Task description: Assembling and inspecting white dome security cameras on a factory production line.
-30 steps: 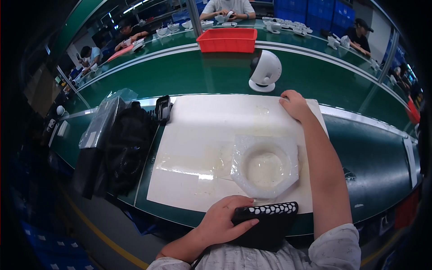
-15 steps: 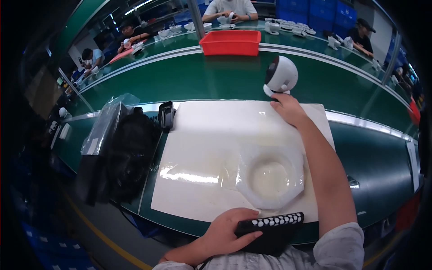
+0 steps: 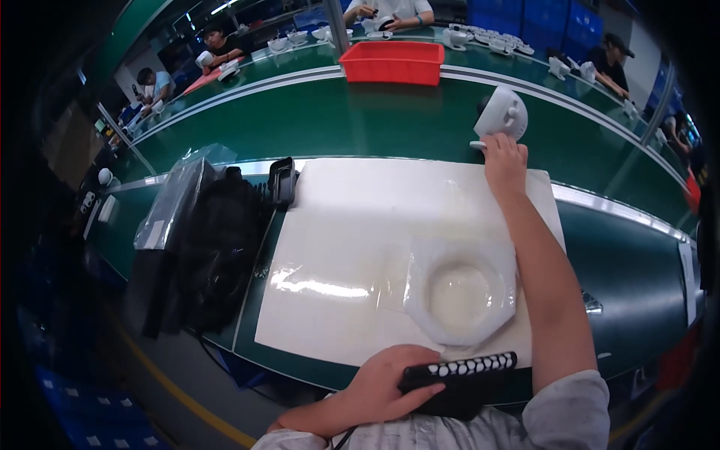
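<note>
My right hand (image 3: pixel 505 154) reaches far across the work surface, its fingers closed at the base of a white rounded camera-like device (image 3: pixel 504 112). The device has a dark front facing left and stands tilted on the green surface beyond the mat. My left hand (image 3: pixel 394 381) lies at the near edge, thumb and fingers around a black box-like object (image 3: pixel 457 379) with a strip of white honeycomb cells along its top. Between my hands sits a white foam ring (image 3: pixel 421 289), wrapped in clear plastic, on the white mat (image 3: pixel 337 225).
A red bin (image 3: pixel 394 63) stands at the far side. On the left are a black bag (image 3: pixel 219 247), a plastic-wrapped box (image 3: pixel 169 217) and a small black tray (image 3: pixel 283 184). Several people work at the far tables among white parts. A metal post (image 3: pixel 337 34) rises behind.
My right hand and the white device have moved right and slightly away, and the device has turned, showing more of its side. My left hand stays on the black object.
</note>
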